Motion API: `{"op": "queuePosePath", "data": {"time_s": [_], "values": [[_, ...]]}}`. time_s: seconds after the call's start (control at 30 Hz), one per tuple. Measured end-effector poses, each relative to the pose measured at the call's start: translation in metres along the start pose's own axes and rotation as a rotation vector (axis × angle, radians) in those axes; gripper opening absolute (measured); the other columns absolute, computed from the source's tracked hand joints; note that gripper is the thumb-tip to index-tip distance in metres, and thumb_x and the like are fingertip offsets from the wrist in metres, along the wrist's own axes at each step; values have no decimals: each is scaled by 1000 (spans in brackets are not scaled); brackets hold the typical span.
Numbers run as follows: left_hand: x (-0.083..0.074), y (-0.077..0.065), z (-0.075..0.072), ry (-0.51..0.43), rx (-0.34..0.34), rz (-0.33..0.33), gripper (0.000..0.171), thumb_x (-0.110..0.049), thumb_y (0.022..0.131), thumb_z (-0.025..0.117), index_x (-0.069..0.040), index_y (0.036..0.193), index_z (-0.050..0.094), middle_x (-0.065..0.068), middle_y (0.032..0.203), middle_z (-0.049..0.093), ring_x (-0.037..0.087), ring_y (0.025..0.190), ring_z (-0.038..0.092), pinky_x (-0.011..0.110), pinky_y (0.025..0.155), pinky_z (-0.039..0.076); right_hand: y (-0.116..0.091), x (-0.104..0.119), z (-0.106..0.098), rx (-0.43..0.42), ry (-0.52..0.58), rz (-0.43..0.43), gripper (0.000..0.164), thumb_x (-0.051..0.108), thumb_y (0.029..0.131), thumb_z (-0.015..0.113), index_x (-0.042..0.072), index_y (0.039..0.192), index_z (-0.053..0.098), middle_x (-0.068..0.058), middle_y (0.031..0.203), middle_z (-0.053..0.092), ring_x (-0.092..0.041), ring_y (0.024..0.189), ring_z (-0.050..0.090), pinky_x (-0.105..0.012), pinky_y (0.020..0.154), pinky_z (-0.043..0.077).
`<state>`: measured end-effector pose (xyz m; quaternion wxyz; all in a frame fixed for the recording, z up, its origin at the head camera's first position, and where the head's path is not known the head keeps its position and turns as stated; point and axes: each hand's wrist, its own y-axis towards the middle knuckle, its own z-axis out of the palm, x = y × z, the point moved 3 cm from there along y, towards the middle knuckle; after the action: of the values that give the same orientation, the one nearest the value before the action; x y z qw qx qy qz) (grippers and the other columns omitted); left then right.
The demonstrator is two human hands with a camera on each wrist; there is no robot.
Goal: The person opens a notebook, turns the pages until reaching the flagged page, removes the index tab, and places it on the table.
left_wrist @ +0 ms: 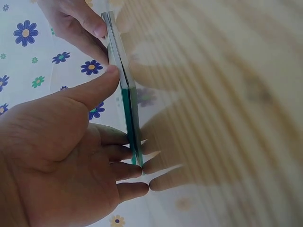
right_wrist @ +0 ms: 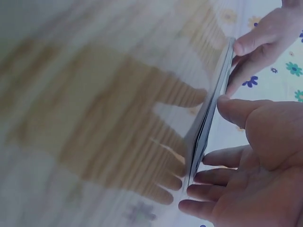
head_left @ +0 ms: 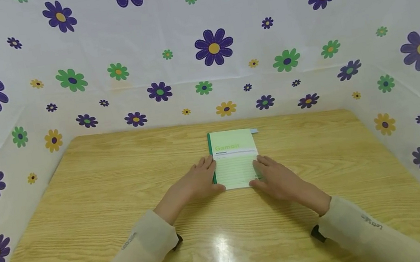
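Note:
A pale green notebook (head_left: 237, 170) with a darker green spine lies closed on the wooden table (head_left: 125, 166), its cover printed "Gambit". On its left side, my left hand (head_left: 200, 181) touches the spine with extended fingers, the thumb at the near left corner. Opposite it, my right hand (head_left: 278, 179) has its fingers along the right edge and its thumb by the near right corner. Both wrist views show fairly straight fingers against the notebook's sides, the green spine (left_wrist: 127, 111) facing the left palm. The page edges (right_wrist: 208, 120) face the right palm.
A small light blue strip (head_left: 254, 131) sticks out from the notebook's far right corner. White cloth (head_left: 161, 25) with purple, green and yellow flowers stands around the table at the back and both sides. The glossy tabletop reflects the light and the hands.

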<state>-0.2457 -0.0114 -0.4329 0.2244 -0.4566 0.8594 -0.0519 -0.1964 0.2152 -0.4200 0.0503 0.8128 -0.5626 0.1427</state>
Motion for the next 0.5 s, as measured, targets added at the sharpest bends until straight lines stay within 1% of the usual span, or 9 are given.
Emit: {"op": "queuePosePath", "data": {"time_s": [0.13, 0.27, 0.37, 0.5], "values": [[6, -4, -1, -5, -5, -2, 92, -51, 101, 62, 1, 163, 18, 17, 172, 6, 37, 157, 5, 53, 125, 15, 0, 1, -2, -12, 39, -26, 67, 28, 102, 67, -15, 148, 42, -33, 158, 35, -48, 146, 35, -58, 117, 33], [10, -8, -3, -2, -6, -8, 91, -51, 101, 62, 1, 163, 19, 17, 172, 7, 38, 157, 5, 54, 125, 15, 1, 0, -2, -18, 69, -49, 67, 27, 102, 67, -15, 148, 42, -34, 160, 30, -48, 148, 31, -58, 117, 32], [14, -11, -4, 8, -7, -5, 91, -51, 101, 62, 1, 163, 21, 17, 172, 8, 39, 157, 5, 55, 125, 15, 4, -1, 0, -1, 85, -46, 65, 27, 103, 66, -13, 149, 43, -33, 162, 28, -47, 149, 30, -58, 118, 31], [19, -16, -6, 7, -6, 5, 91, -50, 101, 63, 2, 163, 22, 17, 171, 9, 41, 157, 6, 57, 124, 16, 8, -2, 2, 35, 103, -33, 65, 29, 104, 65, -9, 151, 43, -30, 162, 31, -45, 149, 32, -58, 119, 30]]}}
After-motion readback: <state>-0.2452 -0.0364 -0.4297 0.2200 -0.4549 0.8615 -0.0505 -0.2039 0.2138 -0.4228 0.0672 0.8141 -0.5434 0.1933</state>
